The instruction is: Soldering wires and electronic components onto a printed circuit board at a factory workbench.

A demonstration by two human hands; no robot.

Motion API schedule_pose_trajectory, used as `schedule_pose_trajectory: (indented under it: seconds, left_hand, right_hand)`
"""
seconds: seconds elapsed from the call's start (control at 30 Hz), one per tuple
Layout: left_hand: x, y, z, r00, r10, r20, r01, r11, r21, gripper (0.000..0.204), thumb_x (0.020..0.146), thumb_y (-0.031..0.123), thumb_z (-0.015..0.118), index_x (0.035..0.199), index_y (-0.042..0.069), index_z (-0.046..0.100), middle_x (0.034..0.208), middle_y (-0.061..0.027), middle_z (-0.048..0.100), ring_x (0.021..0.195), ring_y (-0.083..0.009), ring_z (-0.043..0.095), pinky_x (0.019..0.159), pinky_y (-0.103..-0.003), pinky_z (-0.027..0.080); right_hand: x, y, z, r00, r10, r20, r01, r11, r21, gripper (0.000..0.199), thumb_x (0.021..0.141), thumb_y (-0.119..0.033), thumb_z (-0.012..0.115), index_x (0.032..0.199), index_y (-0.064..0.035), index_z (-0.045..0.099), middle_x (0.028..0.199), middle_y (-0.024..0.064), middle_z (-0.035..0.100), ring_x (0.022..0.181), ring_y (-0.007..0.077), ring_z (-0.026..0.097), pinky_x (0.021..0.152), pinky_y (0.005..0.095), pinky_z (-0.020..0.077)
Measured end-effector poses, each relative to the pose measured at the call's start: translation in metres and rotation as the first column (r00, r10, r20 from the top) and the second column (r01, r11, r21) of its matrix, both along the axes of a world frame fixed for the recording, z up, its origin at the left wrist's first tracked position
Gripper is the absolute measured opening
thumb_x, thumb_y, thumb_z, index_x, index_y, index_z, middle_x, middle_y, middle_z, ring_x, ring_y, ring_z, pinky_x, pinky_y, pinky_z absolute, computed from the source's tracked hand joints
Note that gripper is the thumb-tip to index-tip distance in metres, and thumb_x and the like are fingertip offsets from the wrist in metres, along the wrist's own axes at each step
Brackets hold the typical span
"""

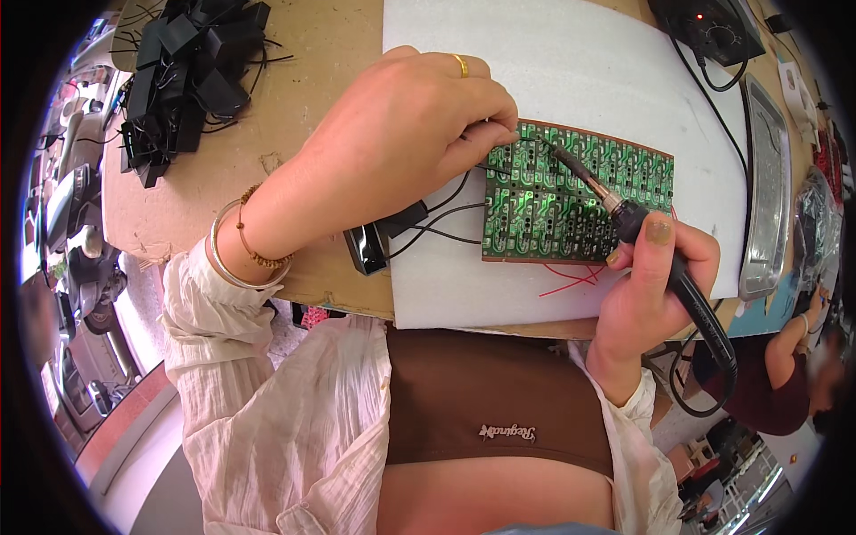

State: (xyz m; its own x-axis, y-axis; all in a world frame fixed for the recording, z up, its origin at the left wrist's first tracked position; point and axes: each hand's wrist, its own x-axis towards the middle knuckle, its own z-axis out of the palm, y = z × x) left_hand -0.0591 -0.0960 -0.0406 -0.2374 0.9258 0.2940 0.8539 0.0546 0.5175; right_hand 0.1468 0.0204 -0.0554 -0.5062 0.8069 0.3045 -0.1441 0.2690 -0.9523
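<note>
A green circuit board panel [580, 192] with rows of repeated solder pads lies on a white foam sheet [571, 53]. My right hand [655, 276] grips a black soldering iron [631, 218], its tip resting at or just over the upper left part of the board. At the board's upper left corner my left hand [437, 111] pinches a thin black wire, mostly hidden by the fingers. Black wires run from the board's left edge to black box-shaped parts [366, 245] below my left wrist. Red wires [575, 278] stick out under the board's near edge.
A heap of black boxes with wires [192, 80] sits on the brown tabletop [312, 53] at the far left. A black soldering station [709, 31] with a dial stands at the far right. Below it is a metal tray [767, 187]. Another person's arm [785, 352] shows at right.
</note>
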Motion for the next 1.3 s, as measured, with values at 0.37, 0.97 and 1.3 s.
schedule_pose_trajectory:
  seconds: [0.37, 0.97, 1.3]
  left_hand:
    - [-0.001, 0.0, -0.002, 1.0, -0.027, -0.016, 0.027, 1.0, 0.006, 0.005, 0.085, 0.009, 0.067, 0.089, 0.005, 0.066, 0.076, -0.0066, 0.061, 0.069, -0.0248, 0.057, 0.068, -0.036, 0.043]
    - [-0.001, 0.001, -0.001, 0.999, -0.021, -0.04, 0.021, 1.0, 0.013, 0.005, 0.085, 0.009, 0.067, 0.088, 0.005, 0.066, 0.075, -0.0064, 0.062, 0.067, -0.0247, 0.057, 0.067, -0.035, 0.043]
    - [-0.008, -0.01, 0.011, 0.971, -0.026, 0.238, 0.03, 0.999, -0.014, 0.027, 0.084, 0.005, 0.07, 0.109, 0.001, 0.061, 0.098, -0.009, 0.064, 0.092, -0.0206, 0.062, 0.083, -0.032, 0.048]
  right_hand:
    - [0.001, 0.0, 0.002, 0.999, -0.025, 0.033, 0.024, 1.0, 0.02, 0.02, 0.092, -0.013, 0.069, 0.093, -0.002, 0.052, 0.074, 0.0075, 0.06, 0.056, 0.0072, 0.05, 0.052, 0.0216, 0.0413]
    - [0.012, 0.003, -0.005, 0.995, -0.089, -0.042, 0.093, 0.992, 0.089, 0.031, 0.092, -0.026, 0.069, 0.1, -0.003, 0.05, 0.08, 0.0101, 0.055, 0.05, 0.01, 0.05, 0.046, 0.0226, 0.0442]
    - [0.013, 0.003, -0.006, 0.994, -0.093, -0.06, 0.097, 0.992, 0.075, 0.031, 0.092, -0.026, 0.069, 0.1, -0.0029, 0.05, 0.082, 0.0099, 0.056, 0.051, 0.0095, 0.05, 0.046, 0.0222, 0.044]
